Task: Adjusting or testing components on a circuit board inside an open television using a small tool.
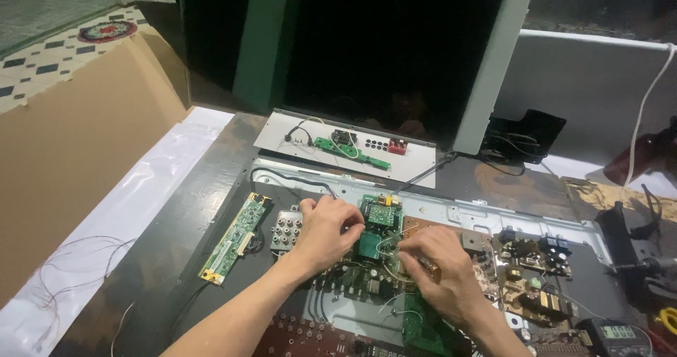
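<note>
My left hand (326, 230) rests on a green main circuit board (381, 219) fixed to a metal chassis (451, 212), its fingers curled at the board's left edge beside a silver connector block (285, 228). Just to the right, my right hand (438, 267) is pinched on thin white wires (395, 247) over the same board. What the fingertips grip is hidden by the hands.
A long narrow green board (234, 237) lies at the left. A brown power board (529, 272) sits at the right. Behind is a white panel (416, 165) with a small green strip board (351, 152). A multimeter (615, 334) lies bottom right, cardboard (77, 138) at left.
</note>
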